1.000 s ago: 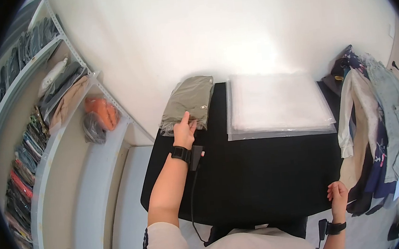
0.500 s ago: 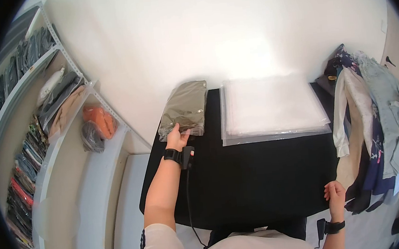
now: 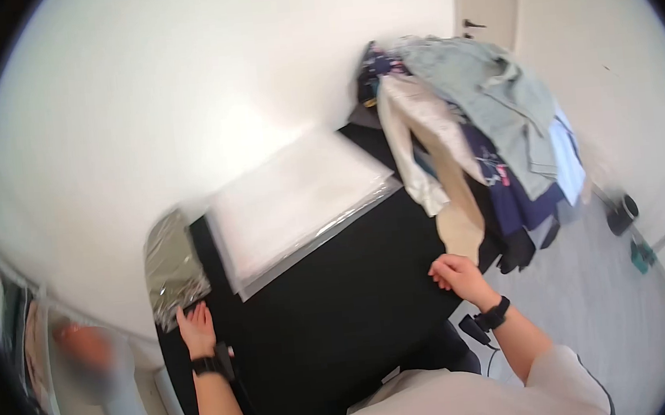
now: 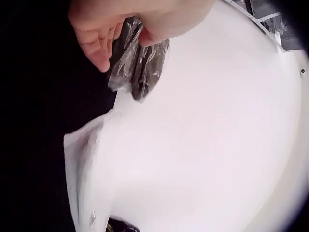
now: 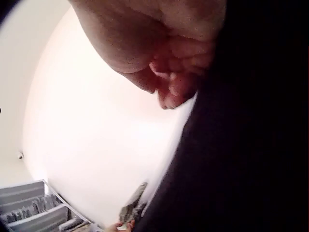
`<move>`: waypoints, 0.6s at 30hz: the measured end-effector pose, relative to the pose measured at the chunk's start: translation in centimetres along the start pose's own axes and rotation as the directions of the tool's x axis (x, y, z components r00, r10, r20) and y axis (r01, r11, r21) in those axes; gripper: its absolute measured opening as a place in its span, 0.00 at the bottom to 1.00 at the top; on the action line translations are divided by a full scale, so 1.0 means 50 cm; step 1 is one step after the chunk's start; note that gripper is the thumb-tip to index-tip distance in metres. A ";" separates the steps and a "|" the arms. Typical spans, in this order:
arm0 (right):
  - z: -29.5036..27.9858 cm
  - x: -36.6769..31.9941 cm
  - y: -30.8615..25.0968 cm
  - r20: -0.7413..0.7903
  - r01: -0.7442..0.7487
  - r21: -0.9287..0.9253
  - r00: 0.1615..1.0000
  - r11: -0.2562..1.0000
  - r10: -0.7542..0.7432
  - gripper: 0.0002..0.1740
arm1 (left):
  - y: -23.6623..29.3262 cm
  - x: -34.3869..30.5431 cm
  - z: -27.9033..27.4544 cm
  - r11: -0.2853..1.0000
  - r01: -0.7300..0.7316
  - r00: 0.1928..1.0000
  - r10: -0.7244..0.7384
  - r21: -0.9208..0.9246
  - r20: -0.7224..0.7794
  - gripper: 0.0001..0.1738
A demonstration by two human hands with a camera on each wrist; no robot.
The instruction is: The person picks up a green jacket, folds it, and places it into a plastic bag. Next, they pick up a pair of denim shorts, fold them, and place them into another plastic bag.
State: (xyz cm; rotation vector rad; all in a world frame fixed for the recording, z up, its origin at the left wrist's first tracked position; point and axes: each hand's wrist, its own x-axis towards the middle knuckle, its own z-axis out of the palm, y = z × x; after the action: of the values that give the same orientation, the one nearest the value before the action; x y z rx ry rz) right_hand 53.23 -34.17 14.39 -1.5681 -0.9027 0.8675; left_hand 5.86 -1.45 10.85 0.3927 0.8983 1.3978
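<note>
A folded olive garment in a clear plastic bag (image 3: 173, 261) lies at the left end of the black table (image 3: 334, 318). My left hand (image 3: 198, 330) is at its near end, palm up with fingers loosely extended. In the left wrist view the crinkled bag end (image 4: 140, 72) shows beyond the fingers and thumb, which do not close round it. My right hand (image 3: 461, 277) hangs loosely curled at the table's front right edge, holding nothing, close to a beige trouser leg (image 3: 463, 232). The right wrist view shows its fingers (image 5: 176, 89) bent in toward the palm.
A stack of flat clear plastic bags (image 3: 300, 202) lies mid-table against the wall. Heaped clothes, with a pale green denim garment (image 3: 488, 91) on top, hang over the right end. Shelves (image 3: 128, 407) stand at the lower left, with an orange bagged item (image 3: 83, 344).
The head view has swung right, bringing the clothes heap and door toward the middle. My left hand has drawn back from atop the bagged garment to its near end. The right hand stays loosely curled.
</note>
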 end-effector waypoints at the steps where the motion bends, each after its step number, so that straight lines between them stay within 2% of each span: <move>1: -0.004 0.002 -0.013 0.055 -0.015 -0.006 0.998 1.000 0.015 0.15 | -0.016 -0.021 0.001 0.999 -0.010 1.000 0.009 0.043 0.011 0.36; 2: -0.008 0.006 -0.029 0.117 -0.029 -0.016 0.993 0.999 0.031 0.15 | -0.032 -0.034 -0.004 0.994 0.006 0.999 -0.011 0.111 0.039 0.22; 3: -0.015 0.011 -0.051 0.160 -0.076 -0.033 0.984 0.997 0.081 0.15 | -0.036 -0.065 0.005 0.986 0.074 0.995 -0.083 0.147 0.055 0.14; 4: -0.023 0.017 -0.084 0.159 -0.073 -0.022 0.984 0.997 0.076 0.14 | -0.038 -0.089 0.012 0.977 0.112 0.984 -0.134 0.182 0.115 0.11; 6: -0.058 0.043 -0.162 0.129 -0.006 0.118 0.992 0.993 -0.010 0.13 | -0.054 -0.123 0.027 0.953 0.093 0.982 -0.135 0.288 0.132 0.09; 7: -0.073 0.049 -0.218 0.089 0.105 0.089 0.990 0.990 -0.113 0.11 | -0.060 -0.128 0.029 0.951 0.097 0.981 -0.141 0.293 0.134 0.09; 8: -0.083 0.064 -0.257 0.013 0.177 0.146 0.983 0.973 -0.181 0.09 | -0.064 -0.132 0.029 0.952 0.028 0.985 -0.078 0.305 0.153 0.09; 9: -0.095 0.093 -0.290 -0.071 0.235 0.082 0.971 0.969 -0.229 0.09 | -0.065 -0.136 0.026 0.948 -0.042 0.985 -0.013 0.316 0.171 0.09; 10: -0.116 0.134 -0.319 -0.096 0.316 -0.046 0.943 0.948 -0.319 0.10 | -0.067 -0.137 0.025 0.948 -0.041 0.986 -0.013 0.316 0.169 0.09; 11: -0.134 0.188 -0.333 -0.182 0.397 -0.308 0.868 0.865 -0.463 0.11 | -0.068 -0.135 0.025 0.948 -0.056 0.985 0.002 0.314 0.170 0.09; 12: -0.155 0.242 -0.351 -0.223 0.416 -0.491 0.790 0.766 -0.572 0.13 | -0.070 -0.132 0.026 0.948 -0.071 0.985 0.017 0.310 0.174 0.08; 13: -0.175 0.296 -0.365 -0.233 0.404 -0.656 0.695 0.638 -0.680 0.15 | -0.071 -0.132 0.027 0.949 -0.076 0.985 0.023 0.305 0.174 0.08; 15: -0.220 0.409 -0.360 -0.247 0.173 -0.908 0.512 0.381 -0.823 0.17 | -0.072 -0.132 0.030 0.941 -0.096 0.982 0.037 0.325 0.184 0.08; 16: -0.223 0.413 -0.364 -0.242 0.185 -0.908 0.502 0.377 -0.830 0.17 | -0.072 -0.133 0.032 0.943 -0.108 0.981 0.050 0.316 0.185 0.08; 18: -0.228 0.423 -0.380 -0.269 -0.137 -0.963 0.561 0.232 -0.783 0.17 | -0.075 -0.138 0.036 0.938 -0.112 0.984 0.059 0.329 0.168 0.09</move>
State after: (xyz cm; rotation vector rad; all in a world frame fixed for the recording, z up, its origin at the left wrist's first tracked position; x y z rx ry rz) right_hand 70.75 -17.70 33.37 -2.2256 -1.1182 -1.0064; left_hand 10.25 -8.17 11.41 0.8006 1.0020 1.2710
